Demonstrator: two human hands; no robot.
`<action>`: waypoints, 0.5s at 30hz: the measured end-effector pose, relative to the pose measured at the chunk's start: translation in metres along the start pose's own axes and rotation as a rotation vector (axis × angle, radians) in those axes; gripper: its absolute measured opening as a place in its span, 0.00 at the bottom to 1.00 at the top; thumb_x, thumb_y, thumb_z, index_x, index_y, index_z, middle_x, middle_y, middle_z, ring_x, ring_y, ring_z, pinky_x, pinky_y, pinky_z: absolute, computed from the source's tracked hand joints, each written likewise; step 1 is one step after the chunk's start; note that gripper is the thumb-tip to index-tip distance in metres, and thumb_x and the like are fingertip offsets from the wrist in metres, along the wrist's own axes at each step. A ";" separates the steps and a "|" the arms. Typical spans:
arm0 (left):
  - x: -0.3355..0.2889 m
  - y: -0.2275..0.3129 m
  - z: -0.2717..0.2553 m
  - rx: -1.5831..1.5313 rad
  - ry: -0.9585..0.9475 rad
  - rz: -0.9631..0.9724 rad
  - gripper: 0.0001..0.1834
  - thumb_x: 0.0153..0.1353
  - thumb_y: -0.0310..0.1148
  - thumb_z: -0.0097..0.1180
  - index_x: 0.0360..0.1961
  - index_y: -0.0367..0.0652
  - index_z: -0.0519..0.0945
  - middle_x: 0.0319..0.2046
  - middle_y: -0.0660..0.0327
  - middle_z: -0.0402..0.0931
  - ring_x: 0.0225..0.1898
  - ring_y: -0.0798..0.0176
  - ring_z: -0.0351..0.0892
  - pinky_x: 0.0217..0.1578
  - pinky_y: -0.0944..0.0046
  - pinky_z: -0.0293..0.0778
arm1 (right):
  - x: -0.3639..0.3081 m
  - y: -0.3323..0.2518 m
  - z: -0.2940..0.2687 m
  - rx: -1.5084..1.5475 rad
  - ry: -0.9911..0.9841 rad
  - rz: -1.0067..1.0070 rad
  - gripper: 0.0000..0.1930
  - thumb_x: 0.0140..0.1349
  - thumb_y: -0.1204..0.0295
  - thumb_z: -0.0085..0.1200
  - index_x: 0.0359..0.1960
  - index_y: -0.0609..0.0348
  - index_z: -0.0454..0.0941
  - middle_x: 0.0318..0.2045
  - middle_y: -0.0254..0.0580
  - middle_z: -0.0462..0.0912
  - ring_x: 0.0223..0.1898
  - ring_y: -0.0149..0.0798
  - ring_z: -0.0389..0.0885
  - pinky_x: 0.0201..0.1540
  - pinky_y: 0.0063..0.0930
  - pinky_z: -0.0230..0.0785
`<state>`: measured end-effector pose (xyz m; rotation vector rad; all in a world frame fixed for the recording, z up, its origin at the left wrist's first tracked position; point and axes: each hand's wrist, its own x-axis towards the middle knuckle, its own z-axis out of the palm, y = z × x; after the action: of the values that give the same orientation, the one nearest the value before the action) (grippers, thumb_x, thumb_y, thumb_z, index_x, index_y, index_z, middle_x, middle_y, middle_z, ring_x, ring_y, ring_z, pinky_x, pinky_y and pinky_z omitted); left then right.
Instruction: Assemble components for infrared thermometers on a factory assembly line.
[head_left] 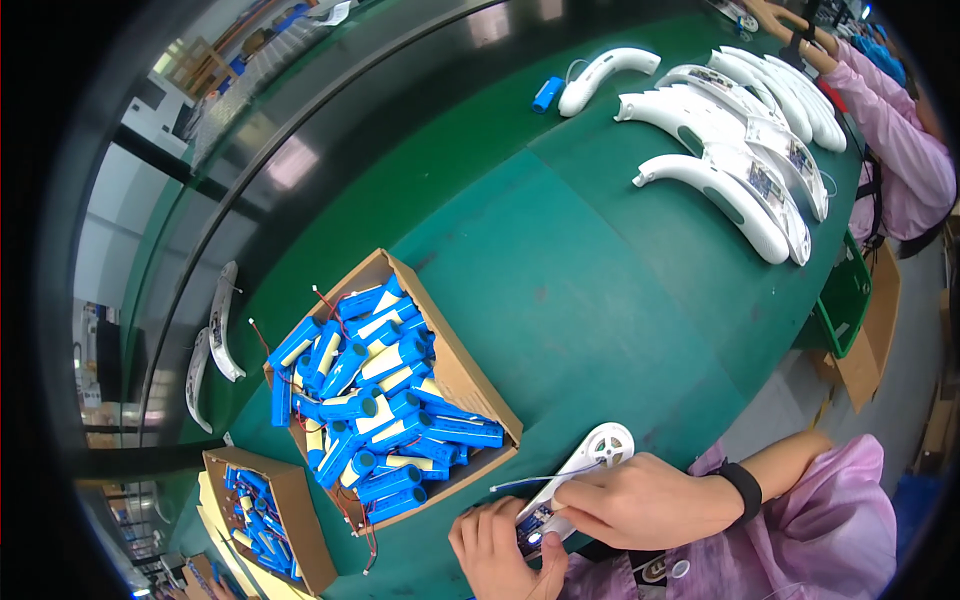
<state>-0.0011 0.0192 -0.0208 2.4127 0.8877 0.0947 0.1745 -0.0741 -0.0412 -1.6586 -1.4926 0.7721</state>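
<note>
Near the lower edge of the table lies a white curved plastic housing [591,452] with a round spoked end and a circuit board [535,522] inside it. My left hand [493,552] grips its lower end, the thumb beside the board and the fingers along the far side. Bent over the housing, my right hand [645,502] has its thumb and fingers closed at the edge of the board. Whatever they pinch is hidden. A thin pale cable [528,483] crosses the housing and sticks out to the left, with a small plug at its end.
An open cardboard box [462,356] heaped with blue wired battery packs stands left of my hands; a smaller box [305,535] of them sits nearer. Several white housings [715,190] lie at the far right, near another person's arm [880,90]. A green crate [846,300] stands beside the table.
</note>
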 end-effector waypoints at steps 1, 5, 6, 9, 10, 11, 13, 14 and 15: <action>0.003 0.005 -0.004 -0.004 0.011 -0.003 0.22 0.61 0.40 0.56 0.52 0.37 0.77 0.47 0.44 0.76 0.50 0.39 0.72 0.56 0.43 0.63 | -0.001 0.000 0.002 -0.007 -0.006 -0.008 0.07 0.66 0.72 0.58 0.36 0.63 0.76 0.17 0.45 0.76 0.17 0.49 0.77 0.20 0.39 0.70; 0.015 0.016 -0.012 -0.088 -0.025 -0.110 0.16 0.60 0.38 0.60 0.44 0.39 0.79 0.34 0.46 0.81 0.36 0.38 0.79 0.43 0.45 0.73 | -0.003 -0.005 0.002 -0.034 -0.006 -0.053 0.07 0.67 0.70 0.58 0.37 0.61 0.77 0.19 0.43 0.78 0.18 0.47 0.79 0.20 0.38 0.72; 0.016 0.017 -0.013 -0.092 -0.054 -0.141 0.14 0.59 0.37 0.61 0.43 0.41 0.80 0.30 0.47 0.82 0.32 0.38 0.80 0.39 0.45 0.74 | -0.003 -0.006 0.000 -0.037 -0.011 -0.030 0.07 0.66 0.70 0.59 0.37 0.60 0.77 0.21 0.42 0.79 0.19 0.46 0.80 0.20 0.38 0.72; 0.011 0.013 -0.011 -0.061 -0.099 -0.129 0.14 0.58 0.37 0.60 0.43 0.42 0.80 0.28 0.46 0.81 0.30 0.37 0.81 0.36 0.42 0.74 | -0.004 -0.009 -0.002 -0.073 -0.045 -0.053 0.07 0.63 0.71 0.60 0.37 0.60 0.77 0.25 0.39 0.79 0.22 0.42 0.81 0.21 0.36 0.73; 0.012 0.015 -0.011 -0.061 -0.096 -0.130 0.14 0.58 0.37 0.60 0.43 0.42 0.80 0.28 0.46 0.81 0.30 0.37 0.81 0.36 0.42 0.74 | -0.004 -0.010 -0.003 -0.112 -0.050 -0.068 0.07 0.61 0.72 0.61 0.37 0.60 0.77 0.25 0.38 0.79 0.23 0.41 0.81 0.21 0.36 0.73; 0.013 0.018 -0.012 -0.029 -0.079 -0.110 0.14 0.58 0.36 0.60 0.42 0.41 0.80 0.29 0.45 0.81 0.31 0.37 0.80 0.38 0.43 0.74 | -0.005 -0.009 -0.002 -0.114 -0.052 -0.071 0.07 0.61 0.72 0.61 0.37 0.60 0.77 0.25 0.38 0.79 0.23 0.41 0.81 0.21 0.36 0.73; 0.018 0.022 -0.012 0.004 -0.058 -0.092 0.13 0.57 0.35 0.59 0.41 0.40 0.80 0.29 0.45 0.81 0.32 0.38 0.80 0.39 0.43 0.74 | -0.006 -0.006 0.001 -0.119 0.007 -0.127 0.10 0.58 0.74 0.61 0.40 0.62 0.78 0.29 0.39 0.78 0.27 0.40 0.82 0.26 0.33 0.76; 0.022 0.024 -0.012 0.053 0.022 -0.063 0.13 0.56 0.34 0.59 0.40 0.39 0.80 0.29 0.44 0.81 0.33 0.39 0.80 0.41 0.44 0.73 | -0.005 -0.006 -0.001 -0.120 0.004 -0.133 0.10 0.58 0.74 0.61 0.40 0.62 0.78 0.29 0.39 0.78 0.27 0.40 0.82 0.26 0.33 0.76; 0.023 0.026 -0.011 0.101 0.102 -0.033 0.12 0.55 0.33 0.58 0.39 0.38 0.80 0.30 0.44 0.80 0.34 0.39 0.80 0.44 0.45 0.72 | -0.003 -0.006 -0.003 -0.113 0.018 -0.165 0.12 0.57 0.75 0.61 0.43 0.63 0.79 0.33 0.41 0.79 0.32 0.42 0.83 0.31 0.33 0.77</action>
<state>0.0288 0.0226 -0.0012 2.5043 1.0003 0.1654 0.1737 -0.0775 -0.0345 -1.5956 -1.6629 0.5911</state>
